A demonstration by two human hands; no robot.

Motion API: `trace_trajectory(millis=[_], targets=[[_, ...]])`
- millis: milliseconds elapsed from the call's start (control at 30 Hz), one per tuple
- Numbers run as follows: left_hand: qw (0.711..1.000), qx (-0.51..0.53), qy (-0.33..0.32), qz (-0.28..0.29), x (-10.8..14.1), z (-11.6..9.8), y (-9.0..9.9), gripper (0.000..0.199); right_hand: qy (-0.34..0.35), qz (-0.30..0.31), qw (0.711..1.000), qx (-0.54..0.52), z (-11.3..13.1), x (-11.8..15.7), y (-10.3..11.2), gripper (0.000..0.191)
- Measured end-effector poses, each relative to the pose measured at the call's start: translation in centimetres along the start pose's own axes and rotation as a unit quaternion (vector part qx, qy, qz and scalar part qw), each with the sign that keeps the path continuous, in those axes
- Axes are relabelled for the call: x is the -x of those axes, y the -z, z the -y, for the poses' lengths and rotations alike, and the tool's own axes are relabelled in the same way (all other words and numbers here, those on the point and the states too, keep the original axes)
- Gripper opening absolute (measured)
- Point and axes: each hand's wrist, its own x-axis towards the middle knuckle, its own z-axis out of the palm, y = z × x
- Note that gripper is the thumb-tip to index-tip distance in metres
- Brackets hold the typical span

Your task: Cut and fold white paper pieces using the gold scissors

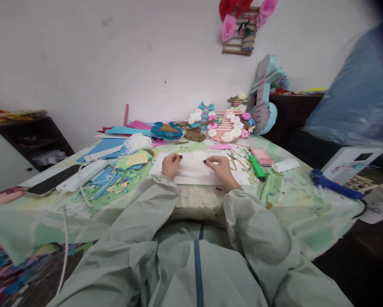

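My left hand point(171, 165) is closed in a pinch at the left end of a thin pale sheet of paper point(193, 164). At the sheet's other end, the thumb and fingers of my right hand point(221, 169) are pinched together too. The sheet hangs over more white paper point(197, 181) near the table's front edge, and its outline is hard to make out against it. Just right of my right hand lie scissors with gold-coloured handles point(242, 163) and a bright green tool point(257, 166).
Paper scraps point(127, 168), white shredded strands point(138, 144), a power strip point(82, 175) and a phone point(53, 181) lie leftward. Handmade crafts point(226, 125) stand at the back. A white cylinder point(285, 165) and blue glue gun point(335, 185) are on the right.
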Motion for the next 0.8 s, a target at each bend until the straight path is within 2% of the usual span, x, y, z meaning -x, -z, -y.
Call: trace_trajectory(millis=[133,267,367,467,567,667,733,800], targets=[[0.999,-0.019,0.002,-0.035,0.0,-0.1,0.0,0.010,0.000,-0.008,1.000,0.008,-0.1,-0.1,0.0,0.011],[0.999,0.000,0.033,-0.040,0.1,0.1,-0.2,0.010,0.005,-0.021,0.999,0.039,-0.2,-0.2,0.1,0.016],[0.999,-0.017,0.025,-0.038,0.3,0.1,-0.2,0.010,0.017,-0.019,0.999,0.029,-0.1,-0.2,0.1,0.018],[0.999,-0.045,-0.001,-0.024,0.7,-0.2,-0.1,0.008,-0.005,0.030,0.999,-0.032,0.0,-0.1,-0.1,0.014],[0.997,-0.076,-0.019,0.007,1.0,-0.4,0.1,0.008,-0.028,0.132,0.987,-0.089,0.0,0.2,-0.3,0.026],[0.995,-0.098,-0.027,0.017,0.9,-0.3,0.0,0.009,-0.008,0.202,0.978,-0.056,-0.2,0.3,-0.5,0.020],[0.996,-0.089,-0.014,0.013,0.7,-0.1,-0.1,0.010,0.001,0.213,0.977,-0.017,-0.6,0.2,-0.6,0.018],[0.999,-0.047,0.019,-0.002,0.5,0.1,-0.3,0.014,-0.007,0.187,0.982,-0.001,-0.9,0.0,-0.8,0.022]])
